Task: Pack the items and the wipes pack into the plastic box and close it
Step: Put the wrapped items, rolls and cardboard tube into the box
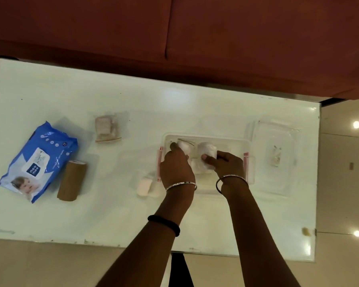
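Observation:
The clear plastic box (pixel 232 141) with red side latches stands open on the white table. Both of my hands are inside it. My left hand (pixel 176 164) grips a clear bag of white cotton (pixel 183 145) at the box's far left. My right hand (pixel 226 164) holds a white wrapped roll (pixel 207 151) beside it. Left of the box lie a small bag of white and pink pieces (pixel 147 186), a brown bandage roll (pixel 72 181), a blue wipes pack (pixel 38 160) and a bagged pinkish item (pixel 106 128). The clear lid (pixel 276 156) lies to the right.
A red-brown sofa (pixel 216 38) runs along the table's far edge. The table's right edge (pixel 317 183) lies close beyond the lid, with shiny tiled floor past it. Part of the box's near side is hidden by my wrists.

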